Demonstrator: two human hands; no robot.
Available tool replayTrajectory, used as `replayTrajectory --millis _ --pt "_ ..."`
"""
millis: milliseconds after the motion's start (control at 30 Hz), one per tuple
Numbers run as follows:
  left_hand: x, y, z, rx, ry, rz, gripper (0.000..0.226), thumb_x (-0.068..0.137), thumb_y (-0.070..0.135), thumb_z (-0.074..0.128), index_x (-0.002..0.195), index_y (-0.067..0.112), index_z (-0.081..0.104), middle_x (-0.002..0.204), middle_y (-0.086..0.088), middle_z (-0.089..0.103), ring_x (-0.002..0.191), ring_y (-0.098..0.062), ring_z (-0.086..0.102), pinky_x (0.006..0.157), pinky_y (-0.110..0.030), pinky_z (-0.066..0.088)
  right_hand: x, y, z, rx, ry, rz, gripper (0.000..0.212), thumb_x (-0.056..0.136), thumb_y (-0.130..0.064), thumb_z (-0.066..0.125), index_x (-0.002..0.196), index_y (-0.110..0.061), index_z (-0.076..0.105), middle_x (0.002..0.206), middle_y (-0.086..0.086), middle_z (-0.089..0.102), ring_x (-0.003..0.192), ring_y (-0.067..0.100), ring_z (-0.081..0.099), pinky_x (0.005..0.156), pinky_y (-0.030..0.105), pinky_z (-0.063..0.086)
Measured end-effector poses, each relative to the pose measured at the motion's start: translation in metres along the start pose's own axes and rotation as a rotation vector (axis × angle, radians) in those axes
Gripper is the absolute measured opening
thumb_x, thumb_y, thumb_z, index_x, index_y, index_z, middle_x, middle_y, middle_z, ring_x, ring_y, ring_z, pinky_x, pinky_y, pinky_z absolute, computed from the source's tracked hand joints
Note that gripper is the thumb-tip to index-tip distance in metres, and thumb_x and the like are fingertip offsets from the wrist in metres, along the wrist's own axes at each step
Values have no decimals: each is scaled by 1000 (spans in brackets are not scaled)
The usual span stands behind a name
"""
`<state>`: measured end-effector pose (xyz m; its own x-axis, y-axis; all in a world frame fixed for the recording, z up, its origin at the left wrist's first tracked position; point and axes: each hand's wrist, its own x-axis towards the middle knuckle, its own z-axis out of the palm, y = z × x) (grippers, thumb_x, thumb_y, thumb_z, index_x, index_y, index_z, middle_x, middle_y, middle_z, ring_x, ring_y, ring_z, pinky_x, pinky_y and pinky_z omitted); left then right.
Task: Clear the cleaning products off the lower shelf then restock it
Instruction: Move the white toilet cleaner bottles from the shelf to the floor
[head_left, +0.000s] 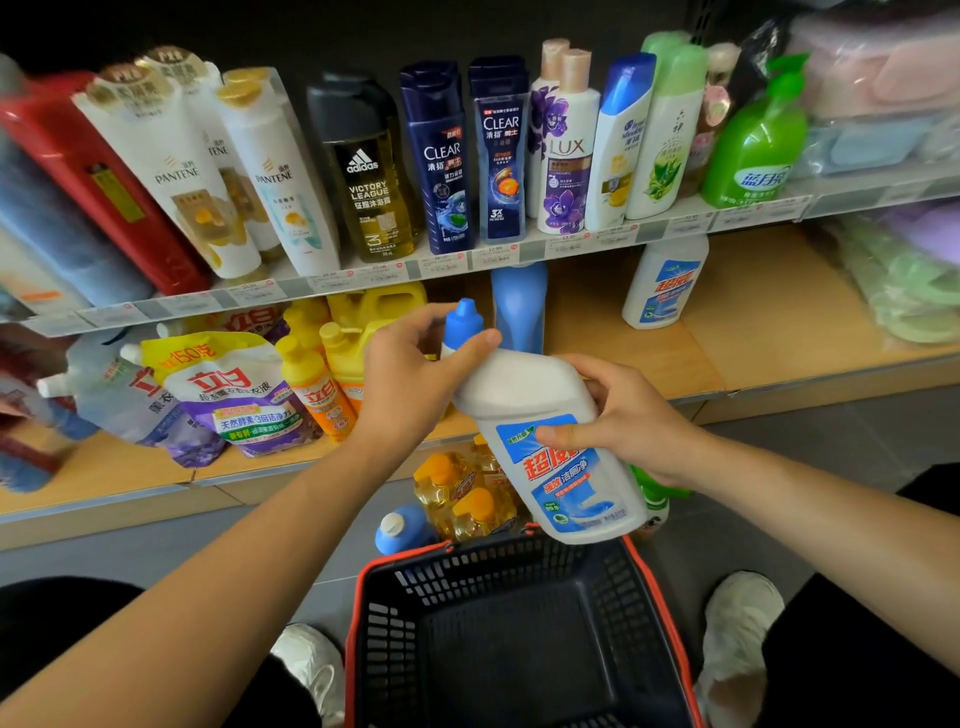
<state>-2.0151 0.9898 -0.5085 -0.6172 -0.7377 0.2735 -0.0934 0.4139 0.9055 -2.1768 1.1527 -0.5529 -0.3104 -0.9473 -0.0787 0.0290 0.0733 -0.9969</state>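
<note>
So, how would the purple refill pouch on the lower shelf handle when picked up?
The pouch looks like soft creased film, so it would probably sag in a grip. It bulges, so likely full and heavy. Flat-sided, unlikely to roll.

The toilet-cleaner bottle (524, 395) is matt white plastic under a glossy label (574, 486); the lower shelf (769, 317) is possibly smooth wood laminate; the basket (395, 639), matt black plastic.

A bottle (550, 447) is held above a basket (493, 577) set on the floor (779, 467) before the lower shelf (753, 322). At the shelf's left pouches (234, 395) and jugs (332, 364) are crowded, a second bottle (665, 280) is stood right of centre, and floor jugs (467, 493) are grouped behind the basket.
</note>
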Motion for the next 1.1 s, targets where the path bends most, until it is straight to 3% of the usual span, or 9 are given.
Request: replayTrajectory --millis 100,200,333,500,633,767,900,1033,1100 --pt "-3 1 2 135 152 28 21 78 40 85 91 28 75 82 13 73 73 -10 67 67 -43 59 -1 1 6 -92 40 -44 63 69 -16 90 123 -28 61 111 0 75 97 19 75 72 35 62" --pt "-4 -2 3 266 199 116 24 83 43 79 91 20 77 75 7 71 66 -10 60 61 -40 52 0 3 10 -183 92 -75 65 69 -17 92 126 -26 61 111 -2 74 98 17 74 76 40 63" --pt "-1 -5 3 283 108 157 27 91 41 71 95 15 75 71 14 61 65 -8 53 58 -30 43 -2 4 8 -161 83 -70 64 71 -16 90 126 -25 60 110 -2 75 97 17 74 74 37 63" --pt "-1 -1 3 7 -75 70 23 101 31 60 121 22 67 101 3 71 94 -12 66 74 -31 55 -1 2 6 -104 71 -54 62 72 -12 89 125 -26 60 109 -1 75 97 19 75 73 36 63" --pt "1 9 3 -272 -159 -26 22 107 21 46 108 18 68 91 -1 71 87 -7 66 73 -17 51 -1 1 5 -82 61 -35 62 72 -12 89 125 -27 61 110 -1 76 97 19 75 72 34 63" --pt "3 10 1 -355 -224 -80 29 107 17 44 125 23 65 111 -2 73 97 -18 69 83 -24 57 0 3 3 -63 52 0 61 73 -12 88 125 -28 61 110 -1 76 97 21 75 72 36 63" --pt "0 -3 3 -369 -307 -102 50 107 19 44 153 38 34 145 6 57 130 -9 56 105 -27 49 -2 -1 0 -7 102 10 60 71 -15 88 124 -26 62 108 2 76 96 23 75 71 37 63" --pt "-10 -24 6 -203 -546 -252 52 96 32 62 146 30 47 131 9 67 123 -11 62 94 -31 56 -1 -9 -5 128 195 20 62 65 -20 87 122 -24 62 106 6 76 95 27 75 70 38 62" --pt "-21 -32 14 -182 -647 -348 53 88 32 73 138 26 56 126 6 71 118 -14 66 97 -39 56 0 -13 -7 201 221 19 63 67 -20 86 125 -20 61 109 9 75 98 30 74 70 40 62"
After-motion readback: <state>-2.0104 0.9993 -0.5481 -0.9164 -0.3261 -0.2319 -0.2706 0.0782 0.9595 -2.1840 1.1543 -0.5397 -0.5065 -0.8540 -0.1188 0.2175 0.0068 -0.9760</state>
